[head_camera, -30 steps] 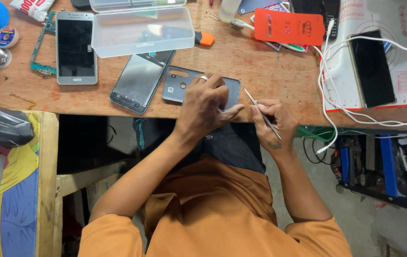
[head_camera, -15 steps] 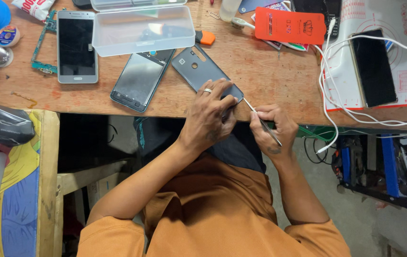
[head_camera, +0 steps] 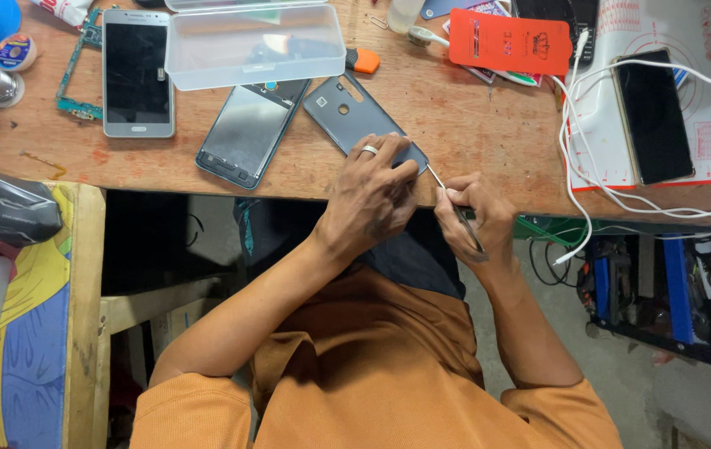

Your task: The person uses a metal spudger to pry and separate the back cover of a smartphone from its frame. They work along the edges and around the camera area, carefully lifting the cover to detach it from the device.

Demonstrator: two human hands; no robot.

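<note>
A dark grey phone lies back up and slanted on the wooden bench, near its front edge. My left hand, with a ring on one finger, presses down on the phone's near corner and grips it. My right hand pinches a thin metal pry tool. The tool's tip touches the phone's lower right edge beside my left fingers.
To the left lie a dark phone screen, a white phone and a green circuit frame. A clear plastic box sits behind them. A red card and a black phone with white cables are on the right.
The grey phone has been turned from lying flat to slanting away from me. My left hand has slid down to its near corner, and the tool tip now meets its edge.
</note>
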